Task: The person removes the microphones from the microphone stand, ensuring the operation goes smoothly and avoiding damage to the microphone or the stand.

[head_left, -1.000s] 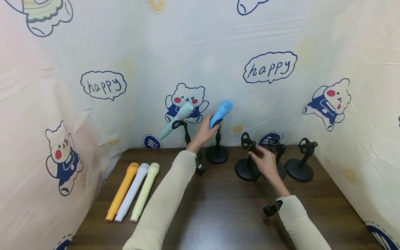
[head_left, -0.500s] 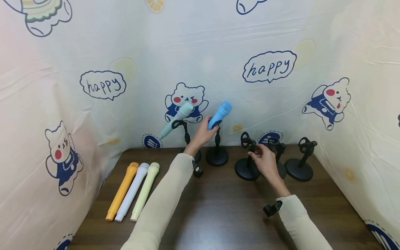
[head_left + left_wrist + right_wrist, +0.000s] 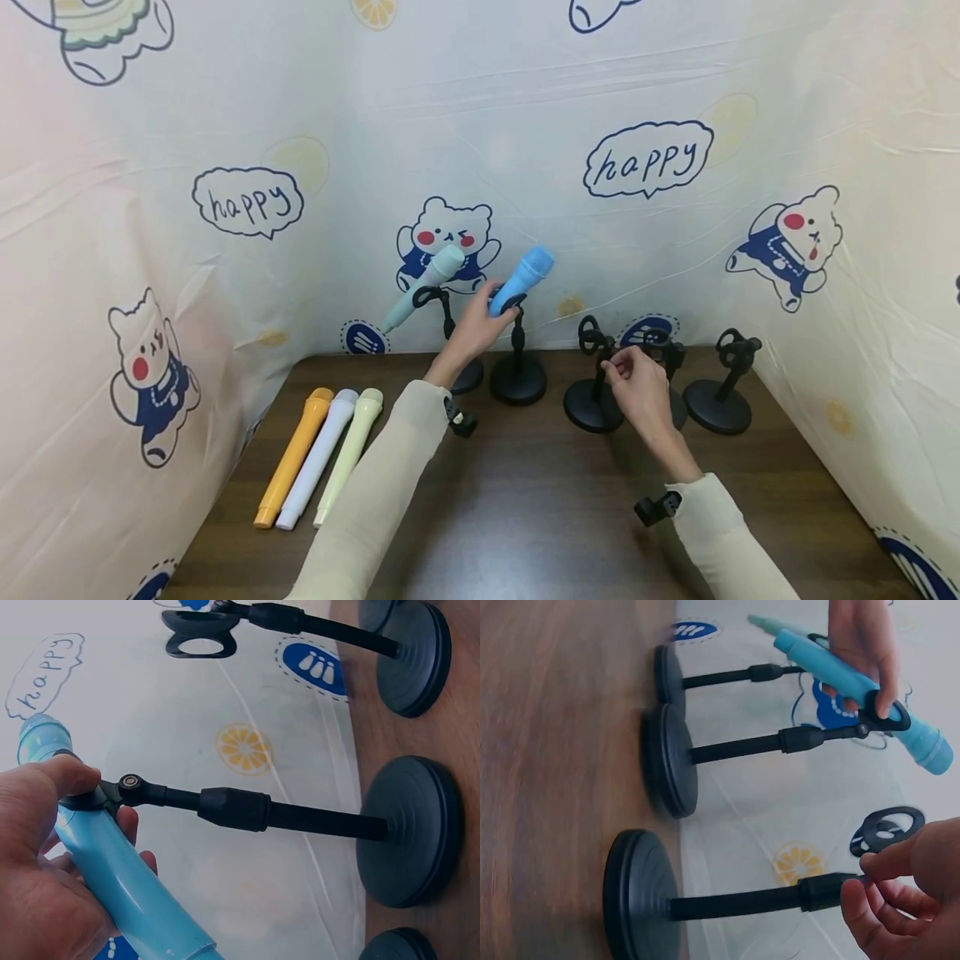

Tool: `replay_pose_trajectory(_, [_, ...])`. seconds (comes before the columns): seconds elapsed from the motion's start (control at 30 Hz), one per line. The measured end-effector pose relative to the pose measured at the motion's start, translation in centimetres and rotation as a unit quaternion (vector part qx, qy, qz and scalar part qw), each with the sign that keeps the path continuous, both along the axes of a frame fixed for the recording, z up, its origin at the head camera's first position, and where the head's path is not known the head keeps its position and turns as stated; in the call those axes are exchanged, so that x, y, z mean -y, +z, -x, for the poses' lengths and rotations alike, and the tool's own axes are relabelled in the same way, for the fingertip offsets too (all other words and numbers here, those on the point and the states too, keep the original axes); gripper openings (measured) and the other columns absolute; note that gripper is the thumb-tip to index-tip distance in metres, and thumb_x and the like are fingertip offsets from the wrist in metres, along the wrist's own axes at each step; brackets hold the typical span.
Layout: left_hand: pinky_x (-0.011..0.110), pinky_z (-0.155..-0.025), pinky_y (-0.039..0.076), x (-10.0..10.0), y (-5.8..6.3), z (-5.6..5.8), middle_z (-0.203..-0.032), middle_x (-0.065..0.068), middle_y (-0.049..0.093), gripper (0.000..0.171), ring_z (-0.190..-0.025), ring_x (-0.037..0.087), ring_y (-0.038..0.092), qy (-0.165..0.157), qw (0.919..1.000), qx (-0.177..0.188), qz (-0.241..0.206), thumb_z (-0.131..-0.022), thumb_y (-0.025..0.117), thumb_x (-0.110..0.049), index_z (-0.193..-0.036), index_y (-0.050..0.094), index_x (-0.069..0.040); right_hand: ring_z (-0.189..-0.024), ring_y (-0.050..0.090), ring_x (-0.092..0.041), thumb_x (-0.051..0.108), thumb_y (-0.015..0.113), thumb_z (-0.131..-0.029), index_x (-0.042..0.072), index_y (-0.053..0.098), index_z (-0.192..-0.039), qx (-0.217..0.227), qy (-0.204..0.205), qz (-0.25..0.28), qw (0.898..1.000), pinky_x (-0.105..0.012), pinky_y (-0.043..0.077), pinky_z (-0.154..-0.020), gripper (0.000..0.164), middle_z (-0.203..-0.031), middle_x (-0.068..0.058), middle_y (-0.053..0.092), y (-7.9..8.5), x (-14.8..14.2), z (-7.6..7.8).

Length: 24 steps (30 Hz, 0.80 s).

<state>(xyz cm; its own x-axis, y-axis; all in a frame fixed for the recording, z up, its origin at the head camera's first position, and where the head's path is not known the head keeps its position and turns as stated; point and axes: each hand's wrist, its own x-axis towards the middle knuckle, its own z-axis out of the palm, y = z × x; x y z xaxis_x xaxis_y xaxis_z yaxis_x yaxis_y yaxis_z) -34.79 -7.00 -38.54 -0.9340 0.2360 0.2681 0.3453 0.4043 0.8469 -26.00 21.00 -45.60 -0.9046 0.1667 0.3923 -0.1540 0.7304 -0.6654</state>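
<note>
My left hand (image 3: 480, 323) grips a light blue microphone (image 3: 120, 862), its thumb by the ring clip of a black microphone stand (image 3: 232, 808). That clip encircles the microphone, which tilts with its head up and to the right. My right hand (image 3: 643, 387) pinches the neck of another black stand (image 3: 735, 904) between thumb and fingers, just above the collar. This stand's ring clip (image 3: 889, 829) has nothing in it. A pale green microphone (image 3: 423, 287) leans in the clip of a third stand (image 3: 447, 321), left of the blue one and partly behind my left hand.
Orange (image 3: 294, 457), white (image 3: 318, 458) and pale yellow (image 3: 351, 454) microphones lie side by side at the left of the brown table (image 3: 525, 517). Two more black stands (image 3: 720, 404) stand at the right. A printed cloth (image 3: 525, 108) hangs behind the table.
My left hand has shifted slightly left and nearer, and the blue microphone and its stand have come along. The right hand stays at its stand, its fingers slightly changed in position.
</note>
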Motion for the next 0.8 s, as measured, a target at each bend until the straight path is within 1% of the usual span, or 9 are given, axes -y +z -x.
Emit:
replay_pose_trajectory(0.2, [0.064, -0.113, 0.047, 0.7, 0.3, -1.2, -0.143, 0.019, 0.061, 0.052, -0.124, 0.038, 0.057, 0.001, 0.9999, -0.013, 0.006, -0.104, 0.071, -0.024, -0.150, 0.052, -0.011, -0.080, 0.068, -0.022, 0.019, 0.073, -0.102, 0.006, 0.072, -0.100, 0.010, 0.044, 0.007, 0.999, -0.029, 0.051, -0.070, 0.013, -0.091, -0.011, 0.075, 1.2, 0.8, -1.2])
replay_pose_trajectory(0.3, [0.063, -0.111, 0.049, 1.0, 0.3, -1.9, -0.140, 0.019, 0.061, 0.052, -0.122, 0.039, 0.057, 0.002, 0.9998, -0.016, 0.009, -0.103, 0.072, -0.025, -0.150, 0.054, -0.011, -0.081, 0.069, -0.021, 0.019, 0.073, -0.102, 0.007, 0.074, -0.101, 0.015, 0.061, 0.010, 0.998, -0.029, 0.052, -0.070, 0.012, -0.091, -0.010, 0.076, 1.4, 1.2, -1.6])
replay_pose_trajectory(0.47, [0.060, -0.107, 0.052, 1.4, 0.2, -3.2, -0.137, 0.017, 0.063, 0.051, -0.119, 0.037, 0.058, -0.007, 0.9997, -0.024, 0.005, -0.102, 0.074, -0.024, -0.148, 0.056, -0.012, -0.077, 0.064, -0.018, 0.017, 0.072, -0.103, 0.009, 0.074, -0.102, 0.018, 0.081, 0.007, 0.997, -0.027, 0.049, -0.067, 0.009, -0.090, -0.008, 0.075, 1.1, 1.8, -2.0])
replay_pose_trajectory(0.63, [0.063, -0.110, 0.049, 1.5, 0.2, -4.9, -0.138, 0.016, 0.065, 0.050, -0.121, 0.037, 0.059, -0.025, 0.9991, -0.033, -0.003, -0.101, 0.074, -0.021, -0.148, 0.057, -0.013, -0.077, 0.064, -0.016, 0.014, 0.072, -0.103, 0.010, 0.075, -0.105, 0.023, 0.107, 0.013, 0.994, -0.025, 0.049, -0.066, 0.006, -0.091, -0.006, 0.074, 0.7, 2.4, -2.3])
replay_pose_trajectory(0.8, [0.064, -0.113, 0.048, 1.2, 0.3, -6.5, -0.142, 0.015, 0.064, 0.051, -0.123, 0.037, 0.060, -0.040, 0.9988, -0.028, -0.007, -0.101, 0.074, -0.020, -0.148, 0.057, -0.012, -0.078, 0.064, -0.015, 0.011, 0.072, -0.102, 0.009, 0.075, -0.109, 0.033, 0.136, 0.033, 0.990, -0.024, 0.050, -0.066, 0.008, -0.094, -0.005, 0.075, 0.0, 3.0, -2.5])
